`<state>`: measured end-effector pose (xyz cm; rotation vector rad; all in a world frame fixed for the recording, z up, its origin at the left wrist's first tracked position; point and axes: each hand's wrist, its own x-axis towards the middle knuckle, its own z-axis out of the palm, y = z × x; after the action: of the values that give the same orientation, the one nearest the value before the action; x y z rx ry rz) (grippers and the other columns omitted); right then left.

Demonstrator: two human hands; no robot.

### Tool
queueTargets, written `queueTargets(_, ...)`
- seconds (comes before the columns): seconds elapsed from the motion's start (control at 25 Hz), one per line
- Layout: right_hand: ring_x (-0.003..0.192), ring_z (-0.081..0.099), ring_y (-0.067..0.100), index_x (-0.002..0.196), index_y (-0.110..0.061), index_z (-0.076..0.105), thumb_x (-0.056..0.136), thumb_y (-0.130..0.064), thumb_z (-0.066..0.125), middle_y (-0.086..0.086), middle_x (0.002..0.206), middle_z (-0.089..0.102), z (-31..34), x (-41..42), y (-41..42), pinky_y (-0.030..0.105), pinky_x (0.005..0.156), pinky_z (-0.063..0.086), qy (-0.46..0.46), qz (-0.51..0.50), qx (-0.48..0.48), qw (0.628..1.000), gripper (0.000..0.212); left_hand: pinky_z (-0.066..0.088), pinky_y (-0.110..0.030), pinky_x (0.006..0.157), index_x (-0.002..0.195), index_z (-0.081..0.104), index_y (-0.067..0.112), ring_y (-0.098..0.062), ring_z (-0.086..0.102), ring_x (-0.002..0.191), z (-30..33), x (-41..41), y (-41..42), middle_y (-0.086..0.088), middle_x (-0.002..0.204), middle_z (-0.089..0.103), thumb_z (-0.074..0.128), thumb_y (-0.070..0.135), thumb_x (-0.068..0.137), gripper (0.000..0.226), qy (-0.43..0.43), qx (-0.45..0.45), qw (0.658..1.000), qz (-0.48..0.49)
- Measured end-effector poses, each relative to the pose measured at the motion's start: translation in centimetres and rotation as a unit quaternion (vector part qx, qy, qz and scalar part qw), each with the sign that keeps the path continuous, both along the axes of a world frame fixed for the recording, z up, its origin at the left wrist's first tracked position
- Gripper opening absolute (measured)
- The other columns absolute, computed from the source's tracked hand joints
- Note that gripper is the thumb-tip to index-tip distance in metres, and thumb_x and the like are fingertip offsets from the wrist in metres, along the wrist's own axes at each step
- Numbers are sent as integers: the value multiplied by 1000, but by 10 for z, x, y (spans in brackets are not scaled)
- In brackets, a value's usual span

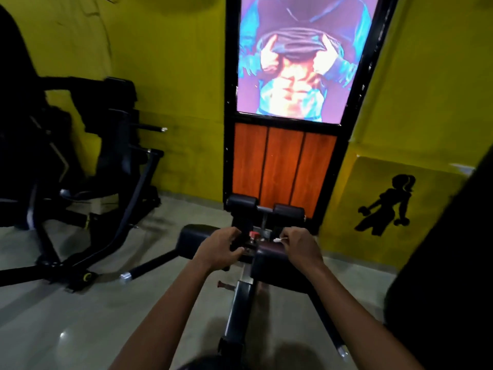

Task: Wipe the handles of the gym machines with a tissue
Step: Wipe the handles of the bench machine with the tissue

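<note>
Both bare arms reached forward over a black padded gym bench [269, 265] that stood on the grey floor [80, 316] before a yellow wall [173, 76]. The left hand [218, 248] lay at the bench's far end, its fingers curled loosely around a dark part of the frame beside a small red knob [253, 234]; how firm that grip was could not be told. The right hand [300, 245] hovered just right of the knob, its thumb and fingers pinching a small white tissue [278, 239], of which only a crumpled bit showed past the fingertips. The tissue sat close above the dark pad edge, and whether it touched the pad was unclear. Beyond the hands two black foam rollers [289, 210] crossed the bench's end. Behind them rose a tall black-framed panel [284, 166] with orange wood slats and a bright poster [298, 62] above. A second black machine [112, 145] stood well apart to the left, and a black silhouette decal [386, 206] marked the wall at right.
</note>
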<state>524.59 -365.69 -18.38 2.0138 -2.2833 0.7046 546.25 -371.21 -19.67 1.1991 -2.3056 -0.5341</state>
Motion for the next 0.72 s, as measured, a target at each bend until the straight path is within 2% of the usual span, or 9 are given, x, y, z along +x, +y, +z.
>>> queueTargets(0.12,79,62,30,84,-8,59,86,-5,48,12,86,65,17,56,-21,29,58,38,16,14,-1,1000,12,45,-28,83,111,61,14,-19,60,103,14,67,-13,-3,108,65,63,33,82,35,-3,-9,1000,12)
queueTargets(0.24,77,63,31,86,-10,56,89,-5,47,14,84,65,26,123,-47,29,56,36,19,13,-11,1000,11,45,-29,85,113,61,13,-20,58,103,23,143,-27,-5,111,64,63,29,84,33,-10,-12,999,31)
queueTargets(0.36,73,63,31,87,-10,56,88,-1,45,14,82,65,22,186,-71,31,55,41,10,23,-32,999,15,39,-25,94,123,57,12,-18,54,116,22,205,-44,-5,125,60,64,30,85,43,-17,-14,999,40)
queueTargets(0.44,79,64,32,93,-8,60,85,2,45,15,87,66,16,230,-86,32,61,47,21,35,-21,999,21,35,-22,95,127,54,11,-17,51,120,17,245,-58,-5,128,57,65,32,85,47,-27,2,999,38)
queueTargets(0.56,83,65,31,94,-9,63,82,4,43,13,91,67,16,276,-114,36,68,53,36,43,0,998,27,36,-24,99,128,53,13,-16,50,121,13,290,-84,-4,130,56,64,35,86,49,-38,10,998,40)
queueTargets(0.72,79,66,32,89,-7,65,79,5,45,14,85,68,28,295,-163,38,63,53,51,22,-12,998,25,39,-28,102,129,52,17,-14,48,124,15,318,-132,-1,133,55,63,38,86,50,-28,5,999,35)
